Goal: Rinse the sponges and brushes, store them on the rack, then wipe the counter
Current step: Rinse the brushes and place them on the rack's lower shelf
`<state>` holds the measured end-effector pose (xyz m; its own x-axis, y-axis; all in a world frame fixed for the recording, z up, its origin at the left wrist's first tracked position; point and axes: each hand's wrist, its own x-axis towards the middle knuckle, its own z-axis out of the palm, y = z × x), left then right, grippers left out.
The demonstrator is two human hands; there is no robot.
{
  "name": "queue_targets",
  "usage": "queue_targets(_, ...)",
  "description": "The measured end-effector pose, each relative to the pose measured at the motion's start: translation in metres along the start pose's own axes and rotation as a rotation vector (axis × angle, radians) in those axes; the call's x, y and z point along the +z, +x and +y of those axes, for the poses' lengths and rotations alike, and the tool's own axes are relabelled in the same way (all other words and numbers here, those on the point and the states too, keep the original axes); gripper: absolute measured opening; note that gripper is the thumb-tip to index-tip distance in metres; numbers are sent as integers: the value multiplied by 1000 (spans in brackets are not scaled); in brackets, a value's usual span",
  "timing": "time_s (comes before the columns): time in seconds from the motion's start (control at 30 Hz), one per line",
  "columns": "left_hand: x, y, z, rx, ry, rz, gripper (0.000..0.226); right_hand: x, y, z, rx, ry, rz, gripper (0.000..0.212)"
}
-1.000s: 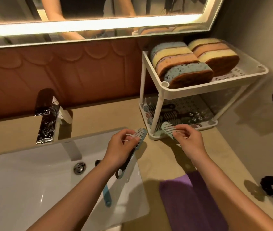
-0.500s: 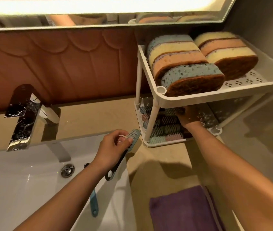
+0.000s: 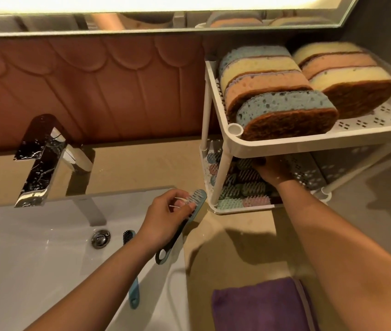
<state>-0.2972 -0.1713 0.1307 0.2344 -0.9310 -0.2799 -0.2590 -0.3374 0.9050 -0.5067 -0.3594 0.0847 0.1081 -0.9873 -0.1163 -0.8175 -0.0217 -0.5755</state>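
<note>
On my feed the left hand [image 3: 165,218] sits just below centre, over the right rim of the sink [image 3: 34,271]. Its fingers are curled round the neck of a teal brush [image 3: 195,200]. The brush's long axis runs from 7 o'clock to 1 o'clock: the looped handle end hangs low toward 7, and the bristled head points up toward 1, just short of the rack's [image 3: 309,145] near corner post.

The right hand [image 3: 273,174] is at 3 o'clock from that brush head, reached into the rack's lower tier under the top shelf, among the stored brushes [image 3: 244,192] lying there. The shelf rim hides its fingers, so I cannot tell whether it grips anything.

A second brush [image 3: 133,292] lies in the sink at 7 o'clock from the left hand, its axis nearly 12 to 6, with the dark bristles at the 12 end.

The sponges [image 3: 285,108] stand on edge in two rows on the top tier, at 2 o'clock in my view. A purple cloth [image 3: 256,306] lies on the counter [image 3: 142,168] at 5 o'clock, and the faucet [image 3: 39,163] is at 9.
</note>
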Motion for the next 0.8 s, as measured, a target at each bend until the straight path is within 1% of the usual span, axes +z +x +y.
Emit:
queue_targets(0.07,3,-2,0,-6,-18,-10,11,0,1,2,-17,8,-36,33)
queue_targets(0.17,5,-5,1,-26,-35,-23,13,-2,0,5,-25,62,-53,32)
queue_targets(0.27,8,-11,6,-42,-67,-43,19,-5,-17,6,-36,135,42,32)
queue_targets(0.33,10,-17,9,-50,-74,-76,27,-5,-43,1,-21,267,107,29)
queue_targets(0.37,12,-17,10,-63,-90,-89,29,-4,-57,-5,10,355,106,28)
queue_targets(0.43,14,-22,13,-87,-130,-125,30,-6,-91,-16,62,493,57,27)
queue_targets(0.57,22,-34,19,-189,-276,-160,21,-5,-157,-34,3,622,-119,21)
queue_targets(0.67,28,-40,22,-242,-354,-100,14,3,-189,-47,16,656,-210,21)
queue_targets(0.73,31,-45,23,-243,-348,-65,18,2,-203,-54,6,644,-223,29)
queue_targets(0.8,35,-48,25,-241,-351,-47,24,0,-211,-59,-26,548,-195,37)
